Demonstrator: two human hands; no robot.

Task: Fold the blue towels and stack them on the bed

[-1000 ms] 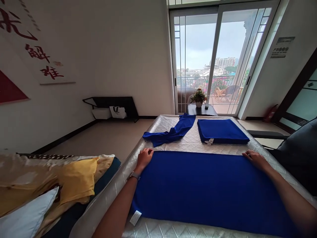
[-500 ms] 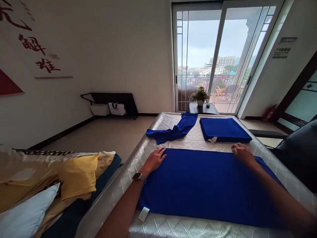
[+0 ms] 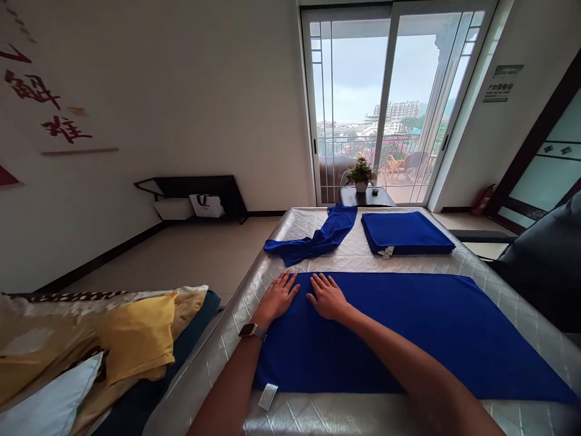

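A blue cloth [image 3: 408, 327] lies spread flat across the mattress [image 3: 327, 418], with a white label [image 3: 268, 396] at its near left corner. My left hand [image 3: 276, 297] rests flat on the cloth's far left corner, fingers apart, a watch on the wrist. Close beside it, my right hand [image 3: 327, 295] presses flat on the cloth near the far edge, fingers spread. Beyond them are a folded stack of blue cloth [image 3: 406, 232] on the right and a crumpled blue cloth [image 3: 318, 239] on the left.
To the left lie a yellow pillow [image 3: 136, 333] and a pale blue pillow [image 3: 49, 399] on bedding. A small table [image 3: 367, 197] with a potted plant [image 3: 361, 174] stands past the mattress's far end. A black chair [image 3: 544, 266] sits at the right.
My right hand has moved left along the cloth's far edge, from the right side to beside my left hand. My left hand stays at the corner. The view has turned slightly right.
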